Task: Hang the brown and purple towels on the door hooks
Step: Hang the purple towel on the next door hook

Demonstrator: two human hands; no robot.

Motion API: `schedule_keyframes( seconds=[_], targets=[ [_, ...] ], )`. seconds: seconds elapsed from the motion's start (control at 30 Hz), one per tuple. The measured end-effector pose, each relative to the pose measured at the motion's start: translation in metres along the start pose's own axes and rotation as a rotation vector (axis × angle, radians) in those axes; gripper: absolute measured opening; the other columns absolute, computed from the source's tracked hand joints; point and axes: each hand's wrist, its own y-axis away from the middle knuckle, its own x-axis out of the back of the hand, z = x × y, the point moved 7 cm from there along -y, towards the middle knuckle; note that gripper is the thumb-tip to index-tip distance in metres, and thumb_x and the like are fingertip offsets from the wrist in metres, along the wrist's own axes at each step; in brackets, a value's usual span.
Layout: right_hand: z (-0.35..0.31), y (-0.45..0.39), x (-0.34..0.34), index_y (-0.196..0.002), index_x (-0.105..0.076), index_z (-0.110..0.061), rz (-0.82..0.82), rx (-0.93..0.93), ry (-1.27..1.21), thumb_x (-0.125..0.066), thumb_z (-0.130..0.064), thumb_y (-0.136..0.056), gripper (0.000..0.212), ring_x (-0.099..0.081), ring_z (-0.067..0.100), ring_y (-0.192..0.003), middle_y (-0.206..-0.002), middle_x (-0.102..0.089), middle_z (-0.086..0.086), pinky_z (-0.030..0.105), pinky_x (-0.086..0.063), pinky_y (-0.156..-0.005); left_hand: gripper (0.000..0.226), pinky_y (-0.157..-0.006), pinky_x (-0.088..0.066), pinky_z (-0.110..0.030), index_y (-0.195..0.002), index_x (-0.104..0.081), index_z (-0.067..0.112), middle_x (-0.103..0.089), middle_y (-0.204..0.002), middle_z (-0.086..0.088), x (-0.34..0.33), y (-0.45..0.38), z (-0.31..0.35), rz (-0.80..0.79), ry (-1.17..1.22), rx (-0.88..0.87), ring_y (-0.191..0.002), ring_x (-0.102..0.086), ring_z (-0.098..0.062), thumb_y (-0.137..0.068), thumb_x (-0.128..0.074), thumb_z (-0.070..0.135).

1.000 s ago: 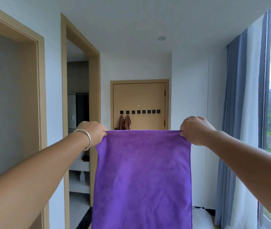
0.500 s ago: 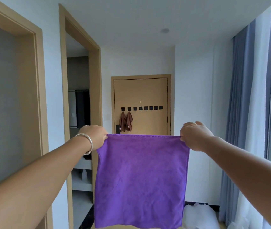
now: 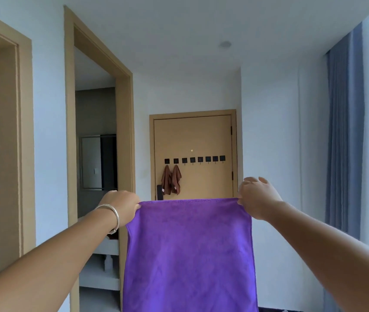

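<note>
**Purple towel held taut in hallway**

The left hand (image 3: 122, 207) and right hand (image 3: 257, 199) pinch the top corners of the purple microfibre towel (image 3: 189, 255), stretched flat. Beyond, open hallway; two brown cloth towels (image 3: 171, 180) hang on the leftmost black square hooks (image 3: 194, 160) of the tan wooden door (image 3: 201, 136).

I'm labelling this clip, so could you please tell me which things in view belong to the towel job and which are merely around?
Job:
- purple towel, held by left hand and right hand
- brown towels, already hung
- door hooks
- door

Around:
- curtain
- bracelet
- side doorway
</note>
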Motion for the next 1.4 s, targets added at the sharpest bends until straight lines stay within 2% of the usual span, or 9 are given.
schedule_keyframes(
  seconds=[0.07, 0.27, 0.57, 0.73, 0.83, 0.97, 1.13, 1.4],
  targets=[
    [0.003, -0.026, -0.016, -0.102, -0.067, -0.028, 0.012, 0.019, 0.006, -0.044, -0.036, -0.097, 0.025, -0.036, 0.015, -0.131, -0.12, -0.057, -0.008, 0.037, -0.027, -0.109, 0.039, -0.068, -0.042, -0.029, -0.072, -0.059, 0.025, -0.062, -0.073, 0.007, -0.014, -0.027, 0.001, -0.001, 0.009, 0.014, -0.072, -0.059, -0.013, -0.1, -0.033, 0.033],
    [0.004, -0.095, -0.066, -0.107, -0.066, -0.028, 0.038, 0.052, 0.003, -0.043, -0.036, -0.097, 0.026, -0.037, 0.016, -0.131, -0.122, -0.057, -0.008, 0.036, -0.029, -0.107, 0.038, -0.067, -0.043, -0.026, -0.074, -0.062, 0.024, -0.06, -0.071, 0.007, -0.063, -0.09, -0.003, 0.006, 0.009, 0.042, -0.069, -0.059, -0.011, -0.1, -0.035, 0.029],
    [-0.014, -0.192, -0.135, -0.086, -0.068, -0.029, 0.068, 0.01, -0.096, -0.038, -0.029, -0.09, 0.03, -0.045, 0.014, -0.111, -0.102, -0.059, -0.009, 0.031, -0.035, -0.094, 0.037, -0.063, -0.037, -0.028, -0.067, -0.054, 0.026, -0.058, -0.07, 0.008, -0.144, -0.189, -0.028, 0.02, 0.056, 0.058, -0.069, -0.057, -0.015, -0.098, -0.034, 0.029],
    [-0.039, -0.26, -0.166, -0.079, -0.061, -0.028, 0.083, -0.03, -0.121, -0.036, -0.028, -0.088, 0.027, -0.046, 0.015, -0.104, -0.096, -0.056, -0.008, 0.031, -0.038, -0.09, 0.037, -0.058, -0.034, -0.026, -0.062, -0.048, 0.025, -0.054, -0.065, 0.007, -0.181, -0.259, -0.065, 0.035, 0.085, 0.053, -0.063, -0.053, -0.013, -0.097, -0.036, 0.027],
    [-0.049, -0.304, -0.183, -0.083, -0.064, -0.029, 0.091, -0.061, -0.116, -0.035, -0.028, -0.089, 0.03, -0.047, 0.015, -0.103, -0.1, -0.059, -0.008, 0.031, -0.039, -0.086, 0.036, -0.058, -0.032, -0.025, -0.065, -0.048, 0.026, -0.05, -0.064, 0.008, -0.202, -0.297, -0.081, 0.04, 0.083, 0.035, -0.063, -0.051, -0.012, -0.099, -0.036, 0.026],
    [-0.062, -0.355, -0.205, -0.072, -0.055, -0.03, 0.099, -0.091, -0.096, -0.037, -0.028, -0.088, 0.023, -0.049, 0.015, -0.099, -0.099, -0.061, -0.007, 0.029, -0.037, -0.077, 0.032, -0.061, -0.033, -0.025, -0.075, -0.052, 0.023, -0.052, -0.071, 0.006, -0.23, -0.339, -0.097, 0.031, 0.075, 0.022, -0.069, -0.051, -0.014, -0.1, -0.033, 0.027],
    [-0.072, -0.415, -0.24, -0.087, -0.07, -0.026, 0.126, -0.116, -0.107, -0.039, -0.028, -0.09, 0.031, -0.05, 0.014, -0.099, -0.1, -0.062, -0.009, 0.029, -0.044, -0.081, 0.035, -0.059, -0.032, -0.025, -0.068, -0.045, 0.025, -0.048, -0.068, 0.007, -0.274, -0.39, -0.115, 0.016, 0.106, 0.021, -0.066, -0.048, -0.013, -0.1, -0.032, 0.027],
    [-0.073, -0.516, -0.32, -0.094, -0.072, -0.025, 0.14, -0.102, -0.134, -0.037, -0.026, -0.093, 0.035, -0.05, 0.012, -0.097, -0.103, -0.064, -0.008, 0.029, -0.046, -0.083, 0.036, -0.057, -0.035, -0.029, -0.063, -0.042, 0.024, -0.049, -0.066, 0.007, -0.352, -0.493, -0.126, -0.002, 0.1, 0.009, -0.064, -0.05, -0.015, -0.097, -0.033, 0.026]
  ],
)
